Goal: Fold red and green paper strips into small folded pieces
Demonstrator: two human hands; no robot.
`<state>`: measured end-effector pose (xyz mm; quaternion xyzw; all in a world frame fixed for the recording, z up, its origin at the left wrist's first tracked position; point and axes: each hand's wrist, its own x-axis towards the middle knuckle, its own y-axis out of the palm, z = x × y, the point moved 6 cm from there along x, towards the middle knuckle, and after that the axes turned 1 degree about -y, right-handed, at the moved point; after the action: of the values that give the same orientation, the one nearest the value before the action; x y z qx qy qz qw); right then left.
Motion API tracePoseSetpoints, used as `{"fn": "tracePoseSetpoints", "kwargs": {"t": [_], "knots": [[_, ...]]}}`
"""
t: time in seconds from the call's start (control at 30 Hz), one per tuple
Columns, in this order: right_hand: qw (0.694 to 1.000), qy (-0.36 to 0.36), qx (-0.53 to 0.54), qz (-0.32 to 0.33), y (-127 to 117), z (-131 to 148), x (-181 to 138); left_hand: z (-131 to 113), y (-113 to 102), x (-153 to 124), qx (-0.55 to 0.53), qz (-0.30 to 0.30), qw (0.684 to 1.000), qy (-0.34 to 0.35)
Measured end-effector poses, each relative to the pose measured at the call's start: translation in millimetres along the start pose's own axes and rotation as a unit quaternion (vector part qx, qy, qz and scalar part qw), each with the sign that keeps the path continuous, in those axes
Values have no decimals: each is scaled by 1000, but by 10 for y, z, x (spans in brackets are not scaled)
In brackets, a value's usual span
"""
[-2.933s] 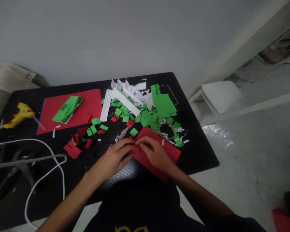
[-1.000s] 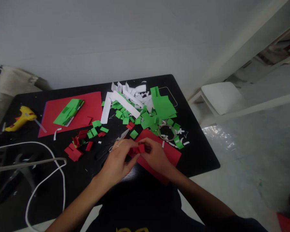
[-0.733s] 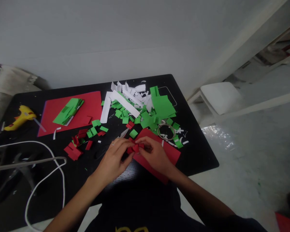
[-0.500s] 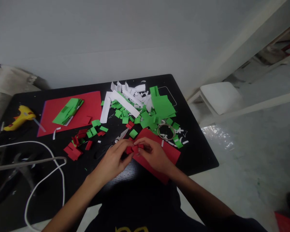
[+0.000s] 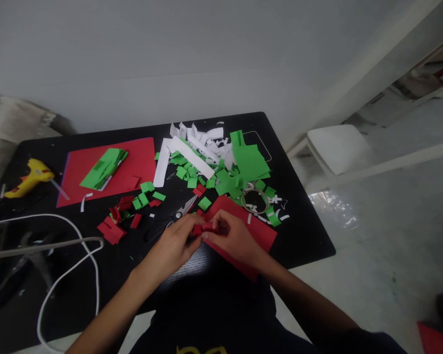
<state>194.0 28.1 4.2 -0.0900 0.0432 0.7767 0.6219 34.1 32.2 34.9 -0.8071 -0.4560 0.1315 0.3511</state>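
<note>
Between my two hands is a small folded piece of red paper point(image 5: 205, 227), partly covered by fingers. My left hand point(image 5: 179, 241) pinches its left side; my right hand point(image 5: 234, 236) grips the right side with thumb and fingers. Under my right hand lies a red paper sheet point(image 5: 256, 236) at a slant on the table. Scissors point(image 5: 182, 211) with dark handles lie just beyond my left hand, blades pointing away. Left of them are folded red pieces point(image 5: 111, 230) and small green pieces point(image 5: 143, 199).
Green and white paper scraps point(image 5: 192, 162) pile up at the back of the black table point(image 5: 302, 236). A tape ring point(image 5: 255, 201) sits at right. A yellow glue gun point(image 5: 31, 179), a red sheet point(image 5: 143, 162) with green folded paper point(image 5: 103, 169), and a white cable point(image 5: 96, 275) occupy the left.
My right fingers have shifted left and closed further over the red paper, which now looks flatter and more covered. My left hand stays nearly in place. The view has moved slightly.
</note>
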Motion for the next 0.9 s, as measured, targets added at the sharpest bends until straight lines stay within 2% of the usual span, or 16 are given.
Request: {"fn": "tracePoseSetpoints", "kwargs": {"t": [0.2, 0.7, 0.83, 0.9], "knots": [[1000, -12, 16, -8, -22, 15, 1, -32, -26, -22, -10, 1, 1000, -17], [1000, 2, 0, -29, -38, -51, -17, -68, 17, 7, -8, 17, 1000, 16], [999, 0, 1, -42, -67, -44, -6, -111, -48, 58, -10, 38, 999, 23], [999, 3, -2, -52, -91, -52, 0, -60, -147, 140, -2, 13, 1000, 10]]}}
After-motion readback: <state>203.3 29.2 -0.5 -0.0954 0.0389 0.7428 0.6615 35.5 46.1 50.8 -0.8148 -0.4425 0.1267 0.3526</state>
